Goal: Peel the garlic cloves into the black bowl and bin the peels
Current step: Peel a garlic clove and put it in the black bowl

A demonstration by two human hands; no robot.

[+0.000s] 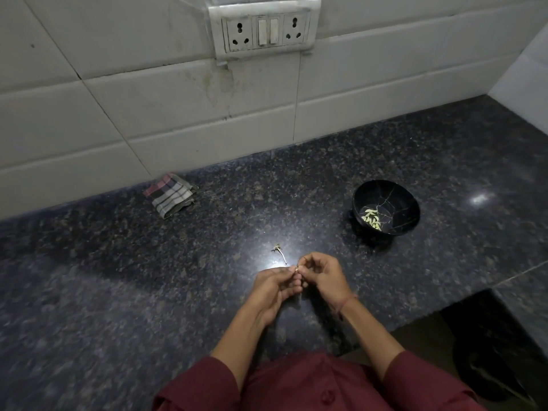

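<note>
Shirt (pixel 299 387); 2 hands (pixel 274 287) (pixel 324 277) w/ garlic clove (pixel 297 270)

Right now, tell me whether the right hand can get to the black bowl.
Probably yes. The black bowl sits ahead and to the right of the right hand, with only bare counter between them. That hand is busy, though: with the left hand it pinches a garlic clove.

Left hand (pixel 274 287) and right hand (pixel 324 277) meet low over mid counter (pixel 118 277). Stem (pixel 280 253) lies just beyond them, the one thing close by. Bare granite runs rightward to the bowl (pixel 365 200), well apart. Cloth (pixel 170 194) far left at the wall (pixel 178 114). Dark bin (pixel 486 372) below counter's right edge.
</note>
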